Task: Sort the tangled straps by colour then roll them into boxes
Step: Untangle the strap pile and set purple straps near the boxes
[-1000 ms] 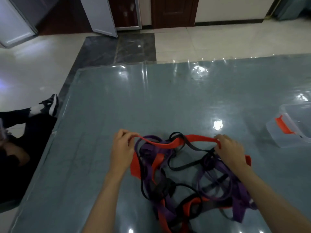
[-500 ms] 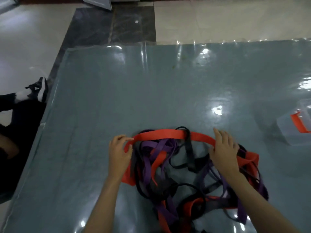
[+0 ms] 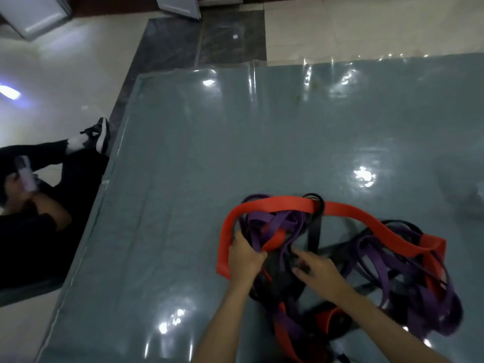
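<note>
A tangle of red, purple and black straps (image 3: 366,258) lies on the glossy grey-blue table (image 3: 209,179). One wide red strap (image 3: 288,204) arcs over the far side of the pile. At the pile's left side, my left hand (image 3: 245,262) curls its fingers round purple straps (image 3: 264,224), beside the red strap's left bend. My right hand (image 3: 318,269) is in the middle of the pile, thumb and forefinger pinching a black strap (image 3: 314,237). The image is blurred there. No box is in view.
A person in black clothes (image 3: 39,205) sits close to the table's left edge, one shoe (image 3: 100,134) near the corner. Pale and dark floor tiles (image 3: 222,38) lie beyond the far edge. Bare tabletop stretches to the left of the pile and beyond it.
Both hands let go of the wide red strap's arc and moved inward into the pile. The view swung left, so the clear box at the right is out of sight.
</note>
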A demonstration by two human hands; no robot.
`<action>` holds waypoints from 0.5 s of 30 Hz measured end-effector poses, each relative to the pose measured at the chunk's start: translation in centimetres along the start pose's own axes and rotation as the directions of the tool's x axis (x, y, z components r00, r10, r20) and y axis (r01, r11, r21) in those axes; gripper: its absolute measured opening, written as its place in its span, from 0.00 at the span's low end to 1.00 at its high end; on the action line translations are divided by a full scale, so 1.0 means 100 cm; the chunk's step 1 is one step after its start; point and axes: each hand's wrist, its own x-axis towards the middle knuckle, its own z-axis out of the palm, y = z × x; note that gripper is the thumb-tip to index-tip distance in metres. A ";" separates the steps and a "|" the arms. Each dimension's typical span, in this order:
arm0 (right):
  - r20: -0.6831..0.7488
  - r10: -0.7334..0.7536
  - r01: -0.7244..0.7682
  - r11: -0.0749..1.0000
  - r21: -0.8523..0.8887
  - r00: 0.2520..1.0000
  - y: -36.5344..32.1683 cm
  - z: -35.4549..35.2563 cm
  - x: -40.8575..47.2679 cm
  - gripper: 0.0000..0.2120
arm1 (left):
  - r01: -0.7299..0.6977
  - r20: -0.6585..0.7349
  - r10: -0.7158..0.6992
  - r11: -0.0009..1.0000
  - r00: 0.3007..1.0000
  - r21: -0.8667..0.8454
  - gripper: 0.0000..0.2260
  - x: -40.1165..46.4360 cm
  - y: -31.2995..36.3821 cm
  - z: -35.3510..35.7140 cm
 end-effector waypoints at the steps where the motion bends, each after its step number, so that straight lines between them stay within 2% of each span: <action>1: 0.040 0.088 -0.094 0.982 0.165 0.995 -0.003 -0.006 -0.001 0.21 | 0.016 0.028 -0.016 1.000 0.999 0.001 0.39 -0.001 0.005 -0.007; 3: 0.133 0.251 -0.284 0.834 0.473 0.959 -0.020 -0.024 -0.001 0.24 | -0.019 0.052 0.018 1.000 0.998 0.012 0.36 -0.007 0.013 -0.020; 5: 0.232 0.372 -0.422 0.590 0.688 0.899 -0.037 -0.037 0.001 0.35 | -0.123 0.005 0.123 0.992 0.992 -0.015 0.32 -0.021 0.021 -0.027; 7: 0.376 0.407 -0.520 0.340 0.784 0.833 -0.050 -0.043 0.002 0.35 | -0.312 -0.026 0.312 0.950 0.950 -0.001 0.30 -0.043 0.023 -0.026; 9: 0.432 0.380 -0.523 0.180 0.833 0.818 -0.059 -0.045 0.001 0.30 | -0.497 0.053 0.495 0.865 0.867 0.070 0.29 -0.065 0.024 -0.019; 11: 0.399 0.425 -0.476 0.088 0.875 0.813 -0.061 -0.041 0.000 0.28 | -0.628 0.200 0.601 0.768 0.774 0.123 0.29 -0.085 0.026 -0.014; 12: 0.359 0.486 -0.452 0.084 0.888 0.797 -0.061 -0.038 0.001 0.29 | -0.663 0.291 0.610 0.736 0.737 0.138 0.30 -0.093 0.027 -0.014; 14: 0.256 0.596 -0.408 0.133 0.903 0.761 -0.058 -0.035 -0.002 0.32 | -0.667 0.451 0.554 0.733 0.700 0.135 0.32 -0.101 0.027 -0.016; 15: 0.217 0.611 -0.382 0.153 0.911 0.761 -0.055 -0.035 -0.005 0.34 | -0.628 0.467 0.531 0.775 0.708 0.070 0.29 -0.103 0.028 -0.020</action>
